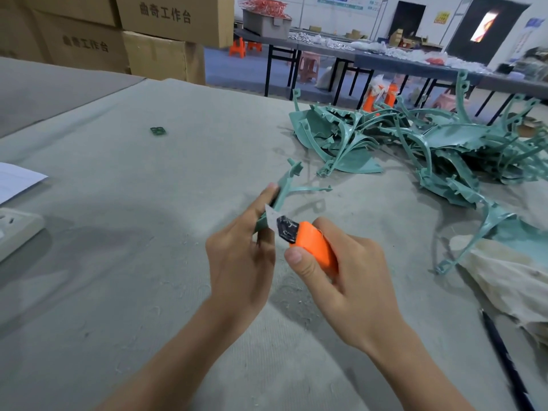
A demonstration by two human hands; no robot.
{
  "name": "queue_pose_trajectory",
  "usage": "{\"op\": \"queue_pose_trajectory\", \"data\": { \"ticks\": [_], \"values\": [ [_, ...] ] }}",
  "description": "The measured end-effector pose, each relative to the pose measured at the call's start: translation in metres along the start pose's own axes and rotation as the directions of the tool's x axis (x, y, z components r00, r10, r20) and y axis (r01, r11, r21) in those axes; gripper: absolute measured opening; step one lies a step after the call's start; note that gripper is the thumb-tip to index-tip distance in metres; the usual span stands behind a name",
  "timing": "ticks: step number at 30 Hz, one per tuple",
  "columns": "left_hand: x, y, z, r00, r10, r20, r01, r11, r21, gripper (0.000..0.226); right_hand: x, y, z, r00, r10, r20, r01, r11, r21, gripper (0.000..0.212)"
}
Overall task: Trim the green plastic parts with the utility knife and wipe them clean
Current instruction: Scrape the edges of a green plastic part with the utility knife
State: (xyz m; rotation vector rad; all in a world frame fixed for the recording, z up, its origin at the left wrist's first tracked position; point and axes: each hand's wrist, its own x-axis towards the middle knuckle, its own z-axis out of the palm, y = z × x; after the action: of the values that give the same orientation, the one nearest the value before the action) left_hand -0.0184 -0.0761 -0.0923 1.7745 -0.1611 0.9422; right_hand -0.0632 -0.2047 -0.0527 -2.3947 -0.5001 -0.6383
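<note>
I've got both hands over the grey-covered table (133,262), close together. The left hand (240,256) has its fingers curled round one green plastic part (289,185), gripping the lower end and holding it off the table, with its thin branches pointing up and away. The right hand (350,274) is wrapped round the orange utility knife (314,244), thumb lying along the handle. The blade (271,216) is out and sits against the part's edge, right beside the left fingers. The pile of green parts (430,143) lies tangled at the far right of the table, well apart from the hands. A crumpled pale cloth (510,277) lies near right, touching one stray part. A power strip (14,229) and a paper sheet (14,179) sit at the left edge.
</note>
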Motion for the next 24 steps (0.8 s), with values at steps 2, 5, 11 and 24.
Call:
{"op": "queue_pose_trajectory", "data": {
  "ticks": [2,5,11,24],
  "values": [
    [0.0,-0.001,-0.001,1.0,-0.008,0.008,0.008,1.0,0.019,0.042,0.001,-0.001,-0.001,1.0,0.009,0.005,-0.009,1.0,-0.008,0.043],
    [0.004,0.0,-0.005,0.996,0.085,0.005,-0.085,0.994,0.07,0.04,0.001,0.0,-0.004,1.0,0.02,0.024,-0.02,1.0,-0.009,0.044],
    [0.004,-0.003,-0.004,0.948,0.318,0.007,-0.314,0.932,0.179,0.035,0.004,0.008,-0.009,0.997,0.076,0.008,-0.076,0.997,-0.028,0.047],
    [0.012,-0.009,-0.012,0.839,0.542,0.049,-0.535,0.804,0.261,0.049,-0.001,0.016,-0.009,0.997,0.072,-0.014,-0.07,0.991,0.111,0.057]
  ]
}}
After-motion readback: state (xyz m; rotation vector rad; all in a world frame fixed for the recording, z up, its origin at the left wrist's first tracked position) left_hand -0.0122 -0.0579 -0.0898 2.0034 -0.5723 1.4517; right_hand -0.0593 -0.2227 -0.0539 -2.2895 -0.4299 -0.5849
